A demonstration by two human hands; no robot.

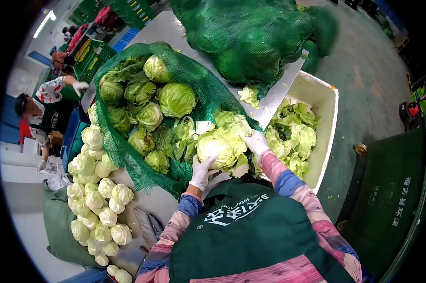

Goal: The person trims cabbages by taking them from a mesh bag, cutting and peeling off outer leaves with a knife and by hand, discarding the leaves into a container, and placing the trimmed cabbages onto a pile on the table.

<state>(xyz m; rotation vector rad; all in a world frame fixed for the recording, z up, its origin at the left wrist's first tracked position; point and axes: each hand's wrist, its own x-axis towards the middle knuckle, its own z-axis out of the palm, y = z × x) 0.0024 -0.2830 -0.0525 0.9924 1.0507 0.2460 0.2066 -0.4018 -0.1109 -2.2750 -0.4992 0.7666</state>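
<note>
Both of my hands, in white gloves, are on a pale green cabbage (216,147) with loose outer leaves. My left hand (202,172) cups its near left side, the thumb lying against it. At its right side, my right hand (256,142) grips around the outer leaves, and some fingers are hidden. Just beyond, an opened green mesh sack (213,96) holds several whole cabbages (177,100) and torn leaves. To the right of my right hand stands a white foam box (327,127) with loose cabbage leaves (295,137) in it.
Several trimmed cabbages (99,200) are piled at the left, beside a brush (148,227). A full green mesh sack (250,40) lies on the far end of the metal table (163,28). A dark green bin (387,198) stands right. A co-worker (45,108) is at far left.
</note>
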